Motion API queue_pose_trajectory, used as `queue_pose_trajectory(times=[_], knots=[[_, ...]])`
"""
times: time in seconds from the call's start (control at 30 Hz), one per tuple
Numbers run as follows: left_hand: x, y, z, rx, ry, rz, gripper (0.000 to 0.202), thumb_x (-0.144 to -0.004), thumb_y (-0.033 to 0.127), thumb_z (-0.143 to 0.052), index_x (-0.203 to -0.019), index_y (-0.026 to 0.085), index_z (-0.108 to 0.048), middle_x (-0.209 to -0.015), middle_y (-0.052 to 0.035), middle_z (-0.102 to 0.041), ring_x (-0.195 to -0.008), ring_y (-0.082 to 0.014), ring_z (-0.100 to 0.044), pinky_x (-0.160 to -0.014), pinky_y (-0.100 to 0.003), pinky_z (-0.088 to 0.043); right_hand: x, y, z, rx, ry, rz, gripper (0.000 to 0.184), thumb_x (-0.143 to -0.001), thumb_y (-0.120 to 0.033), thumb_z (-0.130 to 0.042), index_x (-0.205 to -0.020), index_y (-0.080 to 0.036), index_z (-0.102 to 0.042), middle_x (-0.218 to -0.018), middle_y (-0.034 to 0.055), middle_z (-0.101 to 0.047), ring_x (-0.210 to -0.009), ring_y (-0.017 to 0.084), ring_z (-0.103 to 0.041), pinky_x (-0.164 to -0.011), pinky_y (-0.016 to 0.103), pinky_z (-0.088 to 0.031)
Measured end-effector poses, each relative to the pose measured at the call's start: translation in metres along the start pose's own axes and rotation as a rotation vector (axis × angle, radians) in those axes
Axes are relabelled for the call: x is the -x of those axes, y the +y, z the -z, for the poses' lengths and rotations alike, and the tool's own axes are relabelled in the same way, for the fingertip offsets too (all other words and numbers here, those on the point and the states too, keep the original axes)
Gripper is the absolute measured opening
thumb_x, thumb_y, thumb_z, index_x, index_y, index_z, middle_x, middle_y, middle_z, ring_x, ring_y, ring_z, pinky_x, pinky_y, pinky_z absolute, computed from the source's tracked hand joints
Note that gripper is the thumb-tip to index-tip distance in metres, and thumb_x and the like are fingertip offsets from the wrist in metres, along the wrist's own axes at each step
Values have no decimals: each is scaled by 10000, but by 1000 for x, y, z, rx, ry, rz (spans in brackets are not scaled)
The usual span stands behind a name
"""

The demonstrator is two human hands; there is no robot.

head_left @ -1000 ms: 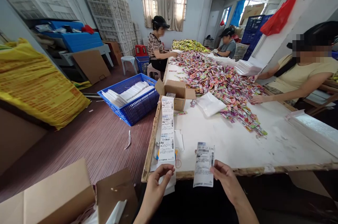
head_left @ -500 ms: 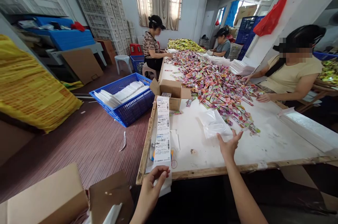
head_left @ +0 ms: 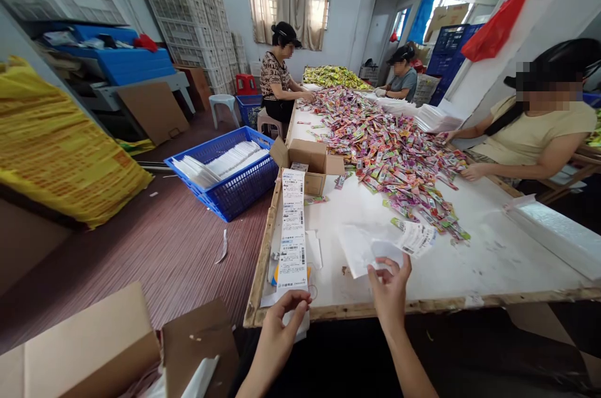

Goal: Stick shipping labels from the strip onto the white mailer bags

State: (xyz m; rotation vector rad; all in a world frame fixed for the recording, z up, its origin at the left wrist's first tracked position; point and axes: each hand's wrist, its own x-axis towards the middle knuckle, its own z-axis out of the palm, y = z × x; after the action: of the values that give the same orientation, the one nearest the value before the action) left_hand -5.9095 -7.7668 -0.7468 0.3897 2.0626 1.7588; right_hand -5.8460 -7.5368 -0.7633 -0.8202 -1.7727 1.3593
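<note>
A long strip of printed shipping labels (head_left: 293, 229) lies along the table's left side, and its lower end passes behind my left hand (head_left: 287, 320). Thumb and forefinger of that hand are pinched together at the strip's right edge. My right hand (head_left: 392, 288) has its fingers curled on a thin, translucent plastic bag (head_left: 354, 254) just above the tabletop. A single printed label (head_left: 417, 239) shows tilted beyond the right fingertips; whether it is stuck to the bag I cannot tell.
A heap of small colourful packets (head_left: 389, 147) covers the table's middle. An open carton (head_left: 310, 163) stands beyond the strip. A blue basket (head_left: 225, 179) of white packages is on the floor at left. Co-workers sit along both sides; one person (head_left: 539, 129) is near at right.
My right hand has moved left and towards me, its spread fingers curling onto the plastic bag. The single label has come into view beside it. My left hand stays at the strip.
</note>
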Motion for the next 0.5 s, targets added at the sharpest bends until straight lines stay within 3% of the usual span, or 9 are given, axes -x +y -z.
queue_pose_trajectory(times=[0.07,0.13,0.23,0.37,0.5], knots=[[-1,7,-3,-26,-13,-13,345,-849,498,-588,-948,183,-687,-940,-99,-715,-960,-264,-643,-948,-389,-447,10,-20,17,92,77,83,547,-819,-492,-642,-1261,-268,-411,-963,41,-508,-692,156,-453,-706,312,-415],[-2,9,-6,-29,-28,-11,337,-857,486,-579,-960,181,-678,-965,-103,-710,-973,-265,-639,-956,-394,-440,4,-37,38,166,117,130,353,-815,-517,-648,-1010,-243,-541,-850,27,-464,-703,167,-399,-716,315,-389],[-1,5,-12,-18,-57,10,352,-863,488,-567,-988,173,-664,-1015,-113,-703,-994,-274,-637,-954,-407,-441,-26,-48,57,115,-121,3,378,-792,-573,-652,-774,-212,-543,-696,0,-425,-641,149,-365,-609,288,-342],[2,2,-17,-18,-87,24,363,-872,491,-550,-995,166,-656,-1014,-112,-700,-996,-272,-639,-943,-410,-446,-66,-35,44,178,-504,-167,506,-694,-662,-663,-624,-191,-492,-553,-39,-362,-538,108,-318,-503,250,-255],[5,5,-14,-57,-78,9,343,-883,471,-540,-998,169,-653,-999,-98,-704,-999,-260,-635,-938,-400,-446,-86,-11,21,371,-565,-157,503,-638,-666,-634,-554,-197,-471,-486,-35,-402,-488,112,-358,-488,247,-261]])
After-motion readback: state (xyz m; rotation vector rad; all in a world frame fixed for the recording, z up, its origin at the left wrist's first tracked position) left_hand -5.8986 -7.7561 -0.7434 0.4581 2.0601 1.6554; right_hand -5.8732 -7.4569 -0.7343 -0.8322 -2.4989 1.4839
